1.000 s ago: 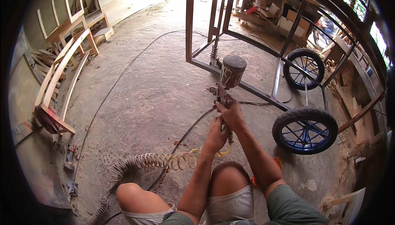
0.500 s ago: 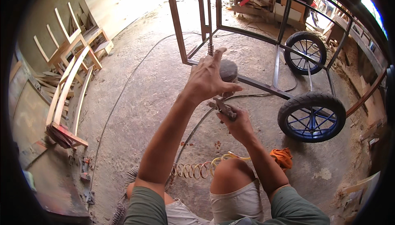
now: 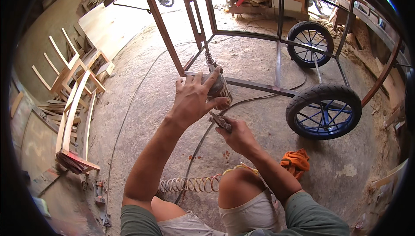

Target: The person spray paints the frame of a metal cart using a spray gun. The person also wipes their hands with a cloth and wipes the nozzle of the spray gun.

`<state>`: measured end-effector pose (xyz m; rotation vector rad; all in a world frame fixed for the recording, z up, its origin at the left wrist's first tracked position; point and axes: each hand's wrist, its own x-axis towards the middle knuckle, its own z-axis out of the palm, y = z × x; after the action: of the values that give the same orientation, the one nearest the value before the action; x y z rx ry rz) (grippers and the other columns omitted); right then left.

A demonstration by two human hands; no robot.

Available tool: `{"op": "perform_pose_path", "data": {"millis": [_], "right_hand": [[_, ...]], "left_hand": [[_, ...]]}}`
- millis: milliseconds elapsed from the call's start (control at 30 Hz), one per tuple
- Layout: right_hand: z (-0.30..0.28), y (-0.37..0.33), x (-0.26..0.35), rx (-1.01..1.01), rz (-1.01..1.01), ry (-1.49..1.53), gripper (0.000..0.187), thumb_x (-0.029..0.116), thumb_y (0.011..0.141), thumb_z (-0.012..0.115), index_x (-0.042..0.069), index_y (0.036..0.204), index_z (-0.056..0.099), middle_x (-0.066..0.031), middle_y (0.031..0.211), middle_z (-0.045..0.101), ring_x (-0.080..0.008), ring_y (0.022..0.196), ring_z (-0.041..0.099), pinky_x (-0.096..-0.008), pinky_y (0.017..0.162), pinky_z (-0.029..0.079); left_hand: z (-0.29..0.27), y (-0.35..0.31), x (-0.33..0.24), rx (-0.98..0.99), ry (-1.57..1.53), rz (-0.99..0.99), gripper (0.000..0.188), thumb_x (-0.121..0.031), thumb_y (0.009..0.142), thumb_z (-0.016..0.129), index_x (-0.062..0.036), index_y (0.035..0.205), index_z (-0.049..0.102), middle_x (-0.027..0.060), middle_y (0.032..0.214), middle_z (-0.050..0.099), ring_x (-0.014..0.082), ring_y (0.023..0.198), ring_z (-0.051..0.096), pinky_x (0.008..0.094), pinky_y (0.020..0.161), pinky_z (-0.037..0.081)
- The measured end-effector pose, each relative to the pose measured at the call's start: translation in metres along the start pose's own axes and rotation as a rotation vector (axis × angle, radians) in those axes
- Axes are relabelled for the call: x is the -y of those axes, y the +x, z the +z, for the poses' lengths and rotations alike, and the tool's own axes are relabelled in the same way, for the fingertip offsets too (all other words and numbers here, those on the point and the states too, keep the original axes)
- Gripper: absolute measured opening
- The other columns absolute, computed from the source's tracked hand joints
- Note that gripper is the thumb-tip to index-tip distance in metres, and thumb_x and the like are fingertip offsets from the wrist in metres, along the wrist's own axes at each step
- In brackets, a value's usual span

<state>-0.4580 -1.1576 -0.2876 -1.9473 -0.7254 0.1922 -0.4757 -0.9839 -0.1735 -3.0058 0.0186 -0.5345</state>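
Note:
My left hand [image 3: 192,93] reaches forward with its fingers and thumb curved round a dark, stained round cup [image 3: 225,90]. The cup is tilted, and the hand hides part of it. Just below, my right hand [image 3: 240,137] is closed round a worn metal tool that looks like a spray gun [image 3: 222,122]. Whether the tool and the cup are joined cannot be made out. A coiled air hose [image 3: 190,185] runs over the floor by my knees. Beyond my hands stands a dark metal cart frame [image 3: 250,85] with a coil spring [image 3: 209,58] at its near left corner.
Black-tyred wheels with blue spokes [image 3: 324,111] carry the frame's right side. An orange cloth [image 3: 295,162] lies by my right elbow. Pale wooden frames [image 3: 73,110] stand at left, near hand tools [image 3: 99,192]. A dark cable [image 3: 192,160] crosses the dusty floor.
Both hands, the cup and the metal tool have shifted left and a little nearer to me. My left fingers have come down onto the cup. The view has swung slightly right.

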Motion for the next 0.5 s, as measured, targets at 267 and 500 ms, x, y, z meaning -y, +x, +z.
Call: {"op": "perform_pose_path", "data": {"millis": [267, 500], "right_hand": [[-0.011, -0.003, 0.002, 0.058, 0.012, -0.114, 0.036, 0.028, 0.095, 0.069, 0.011, 0.126, 0.067, -0.0218, 0.099, 0.073, -0.0446, 0.094, 0.069, -0.0529, 0.081, 0.054], [-0.016, -0.012, -0.007, 0.026, -0.038, -0.06, 0.037, 0.024, 0.095, 0.068, 0.006, 0.127, 0.066, -0.023, 0.102, 0.071, -0.0447, 0.096, 0.068, -0.0522, 0.082, 0.054]], "left_hand": [[-0.019, 0.022, -0.003, 0.079, -0.27, -0.065, 0.092, -0.064, 0.082, 0.077, -0.0084, 0.15, 0.051, 0.0263, 0.133, 0.064, 0.0378, 0.126, 0.062, 0.0517, 0.11, 0.044], [-0.042, 0.042, -0.014, 0.196, -0.315, -0.07, 0.099, -0.05, 0.073, 0.089, 0.0028, 0.145, 0.047, 0.0302, 0.108, 0.072, 0.0361, 0.103, 0.074, 0.0431, 0.094, 0.056]]}}
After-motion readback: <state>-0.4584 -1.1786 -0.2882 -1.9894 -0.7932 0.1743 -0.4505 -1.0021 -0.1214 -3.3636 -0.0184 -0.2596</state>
